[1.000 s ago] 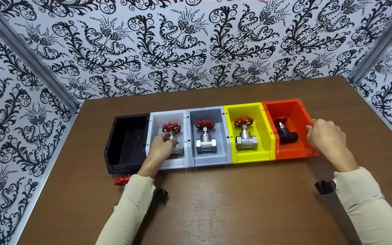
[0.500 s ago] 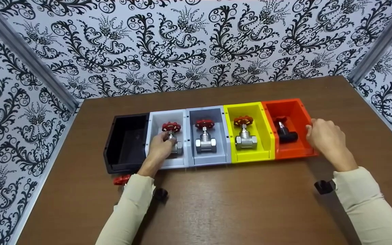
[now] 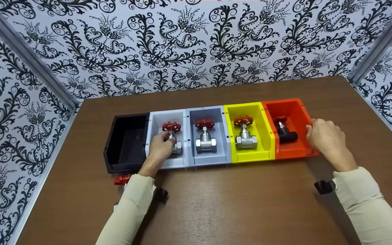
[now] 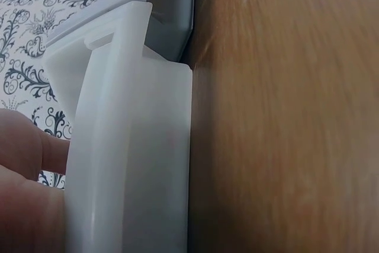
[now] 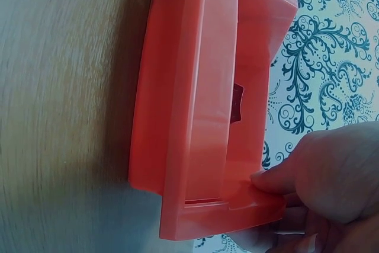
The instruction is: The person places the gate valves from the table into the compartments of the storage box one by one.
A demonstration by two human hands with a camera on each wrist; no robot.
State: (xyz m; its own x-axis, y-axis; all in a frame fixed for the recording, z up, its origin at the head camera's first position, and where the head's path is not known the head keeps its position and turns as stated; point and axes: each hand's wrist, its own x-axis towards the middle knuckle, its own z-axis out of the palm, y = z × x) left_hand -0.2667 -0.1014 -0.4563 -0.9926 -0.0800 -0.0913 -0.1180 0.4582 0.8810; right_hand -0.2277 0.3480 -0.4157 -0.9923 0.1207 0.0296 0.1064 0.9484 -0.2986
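My left hand (image 3: 161,148) reaches into the white bin (image 3: 166,115) and grips a silver gate valve (image 3: 177,147) with a red handwheel, fingers around its neck. In the left wrist view the white bin's front wall (image 4: 124,134) hides the valve and most of the hand. At the other end of the row, my right hand (image 3: 327,137) pinches the side wall of the red-orange bin (image 3: 301,112). The right wrist view shows the thumb (image 5: 275,177) inside that wall and the fingers outside. In this bin lies a valve with a black body (image 3: 287,136) and a red handwheel.
Similar gate valves stand in the grey bin (image 3: 192,153) and the yellow bin (image 3: 263,117). The black bin (image 3: 109,143) ends the row on the left. Another red handwheel (image 3: 121,179) shows on the brown table (image 3: 216,204), partly behind the left sleeve. Patterned walls enclose the table.
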